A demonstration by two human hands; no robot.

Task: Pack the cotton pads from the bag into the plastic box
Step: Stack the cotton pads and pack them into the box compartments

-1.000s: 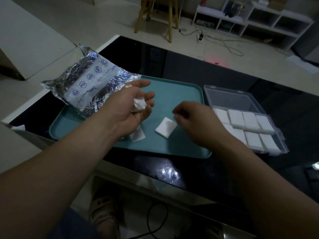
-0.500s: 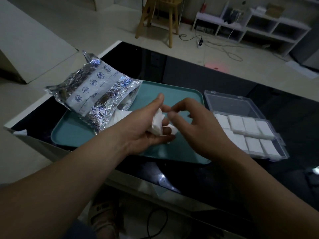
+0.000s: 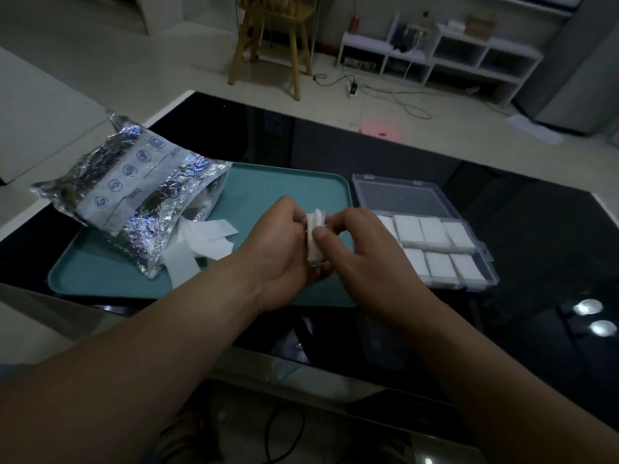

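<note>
White cotton pads, a small stack on edge, are held between both hands over the near right part of the teal tray. Left hand is curled round the stack from the left. Right hand pinches it from the right with thumb and fingers, probably squaring the stack up before placing it. Plastic box sits just right of the tray on the black table, with its lid open flat on the far side. Every compartment in view holds packed pads. The leftmost ones are hidden behind the right hand, so I cannot tell if they are full. Foil bag lies on the left of the tray, mouth toward the near right, with loose pads spilling out onto the tray. Judgement: well along, box mostly filled. Left to do: the held stack goes in, then the spilled pads. What remains inside the bag is not visible, and free room in the box looks tight.
</note>
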